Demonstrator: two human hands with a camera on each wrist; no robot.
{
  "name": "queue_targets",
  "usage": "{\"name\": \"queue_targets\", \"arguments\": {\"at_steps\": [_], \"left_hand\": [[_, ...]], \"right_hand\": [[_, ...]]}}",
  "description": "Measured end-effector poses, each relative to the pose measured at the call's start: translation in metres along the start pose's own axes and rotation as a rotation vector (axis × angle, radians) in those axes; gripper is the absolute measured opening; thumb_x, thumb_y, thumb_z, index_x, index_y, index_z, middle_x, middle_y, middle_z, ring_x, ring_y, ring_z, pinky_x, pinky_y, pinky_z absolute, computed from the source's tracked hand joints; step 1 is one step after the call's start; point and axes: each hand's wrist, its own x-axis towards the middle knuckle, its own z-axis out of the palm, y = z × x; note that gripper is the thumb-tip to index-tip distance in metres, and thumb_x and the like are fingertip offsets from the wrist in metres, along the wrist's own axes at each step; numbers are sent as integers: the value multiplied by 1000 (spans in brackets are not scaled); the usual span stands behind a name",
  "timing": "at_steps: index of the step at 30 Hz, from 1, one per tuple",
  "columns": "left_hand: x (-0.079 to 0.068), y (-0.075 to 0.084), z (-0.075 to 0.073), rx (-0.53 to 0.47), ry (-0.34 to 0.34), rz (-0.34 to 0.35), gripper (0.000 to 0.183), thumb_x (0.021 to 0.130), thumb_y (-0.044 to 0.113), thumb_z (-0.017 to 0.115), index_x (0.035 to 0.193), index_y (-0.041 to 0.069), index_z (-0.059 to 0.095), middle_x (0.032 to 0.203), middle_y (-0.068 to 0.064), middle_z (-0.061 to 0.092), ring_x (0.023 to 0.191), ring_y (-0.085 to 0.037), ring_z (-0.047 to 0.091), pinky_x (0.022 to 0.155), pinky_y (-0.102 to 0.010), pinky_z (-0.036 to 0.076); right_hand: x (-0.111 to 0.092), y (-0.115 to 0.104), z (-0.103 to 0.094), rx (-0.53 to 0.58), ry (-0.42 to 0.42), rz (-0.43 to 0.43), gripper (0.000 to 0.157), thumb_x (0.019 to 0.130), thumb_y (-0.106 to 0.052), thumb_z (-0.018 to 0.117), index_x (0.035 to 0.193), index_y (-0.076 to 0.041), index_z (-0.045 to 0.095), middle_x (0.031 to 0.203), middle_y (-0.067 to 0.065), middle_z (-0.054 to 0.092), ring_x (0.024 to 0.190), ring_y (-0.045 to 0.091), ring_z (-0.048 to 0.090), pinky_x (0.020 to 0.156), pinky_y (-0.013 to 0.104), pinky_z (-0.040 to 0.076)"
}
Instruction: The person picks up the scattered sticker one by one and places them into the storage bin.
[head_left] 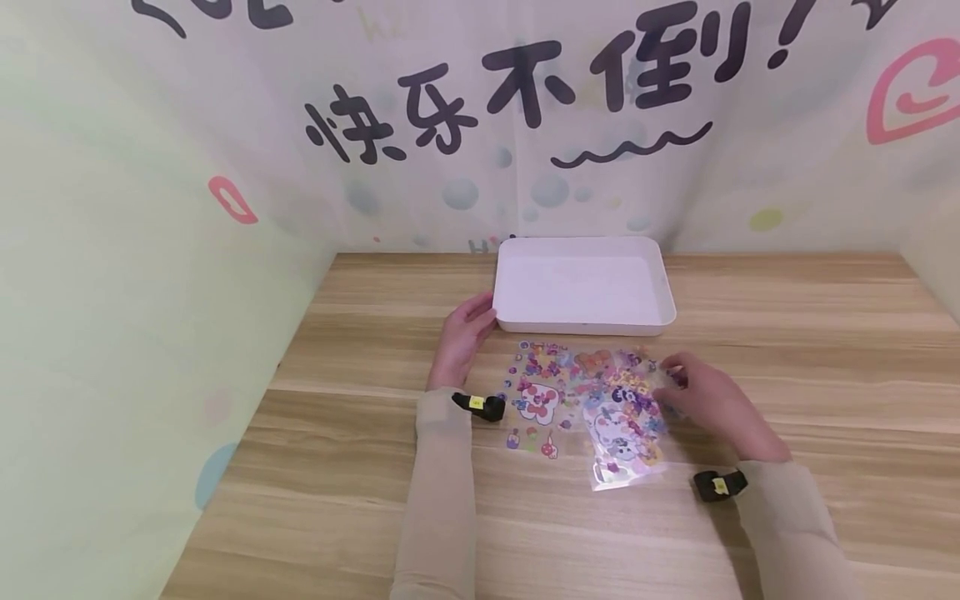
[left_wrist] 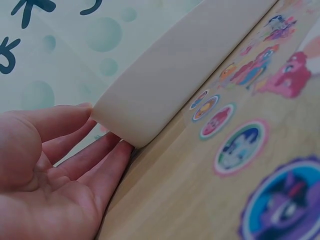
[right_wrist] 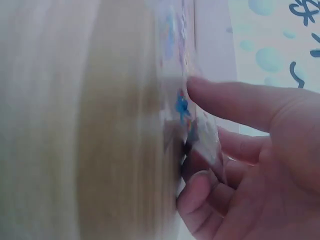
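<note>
- Wooden desk [head_left: 337,467], patterned backdrop [head_left: 420,208] behind
- Your left hand [head_left: 459,343], fingers loosely extended, touches the white tray [head_left: 585,327]
- Your right hand [head_left: 708,396] pinches the sticker sheet [head_left: 621,429] by its edge

Sticker sheets [head_left: 603,408] before the tray [head_left: 585,327]

Your tray sits at the back of the table [head_left: 337,467], the backdrop [head_left: 420,196] behind it. Just before it the sticker sheets lie side by side (whether they overlap is hard to tell). Your left hand [head_left: 461,337] touches the tray's near left corner; your right hand [head_left: 708,396] is at the sheets' right edge.
</note>
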Motion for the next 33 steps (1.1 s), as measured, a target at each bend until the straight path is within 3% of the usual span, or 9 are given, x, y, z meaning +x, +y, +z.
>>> {"name": "queue_targets", "arguments": {"at_steps": [5,12,21,28,33], "left_hand": [[1,-1,-1,-2,5,9,39,86,9,58,124,10,51,122,-4,52,111,-15,50,91,-25,43],[0,-2,-1,5,-2,5,41,86,10,58,126,8,49,122,-4,52,111,-15,50,91,-25,43],[0,-3,-1,-15,1,12,41,85,8,58,126,7,49,121,-5,53,110,-15,50,91,-24,44],[0,0,0,-17,4,-1,41,86,7,58,126,7,49,123,-7,51,112,-18,50,92,-26,43],[-8,12,4,2,-5,-27,43,87,5,56,128,4,45,125,-9,50,113,-17,49,93,-27,42]], "right_hand": [[0,4,-4,44,16,-12,39,88,-23,53,118,1,48,104,21,56,88,30,53,66,39,49],[1,13,-5,94,35,-35,24,91,-21,50,105,-2,56,93,13,59,81,24,51,65,32,43],[0,15,-7,158,-2,-6,35,91,-34,48,104,-2,56,90,9,57,80,22,48,64,28,41],[-1,18,-8,264,-44,36,33,94,-30,44,106,-1,52,83,10,54,75,22,49,60,29,45],[0,21,-9,290,-43,49,32,94,-29,43,108,-1,50,88,12,53,76,22,48,60,29,46]]}}
